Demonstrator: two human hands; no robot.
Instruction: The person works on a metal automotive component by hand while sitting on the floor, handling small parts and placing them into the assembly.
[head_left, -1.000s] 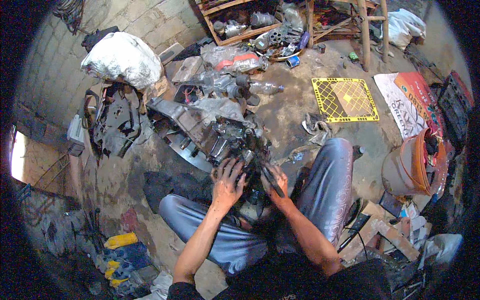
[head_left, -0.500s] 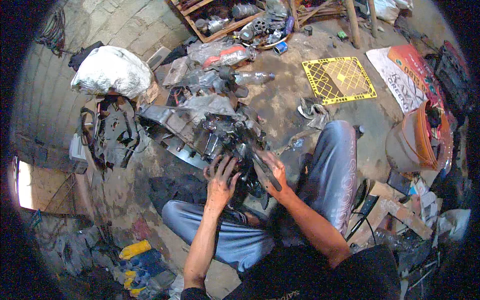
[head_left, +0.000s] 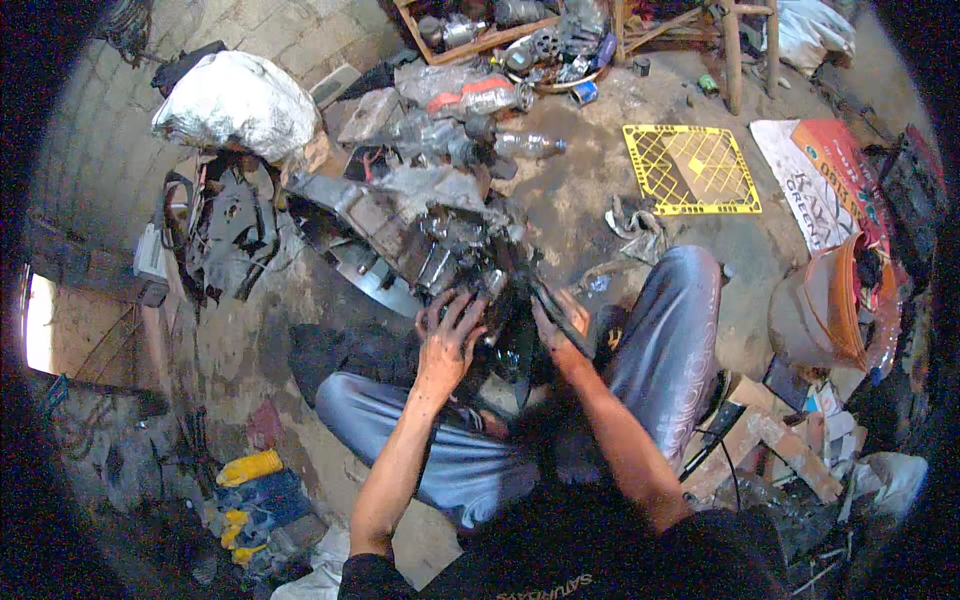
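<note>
Greasy fingers (head_left: 455,310) of the left hand (head_left: 447,340) were spread flat on the engine block (head_left: 455,255). The right hand (head_left: 556,322) was wrapped tight round a dark tool (head_left: 550,308) beside it, the engine sitting on the dirt floor (head_left: 580,190) between the knees.

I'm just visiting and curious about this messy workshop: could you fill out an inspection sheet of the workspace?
Surface: bare, dirty concrete floor; the person sits on it with legs spread.
Job's things: a greasy metal engine assembly lies on the floor between the knees.
Clutter: white sack, yellow plastic grid, clear plastic bottle, wooden crate of parts, orange bucket, rags, scrap.
Hands: left hand spread flat on the engine assembly, fingers open; right hand closed around a dark tool at the assembly.
Cables: a thin black cable runs by the right leg.
Surroundings: brick wall on the left; no other people seen.
</note>
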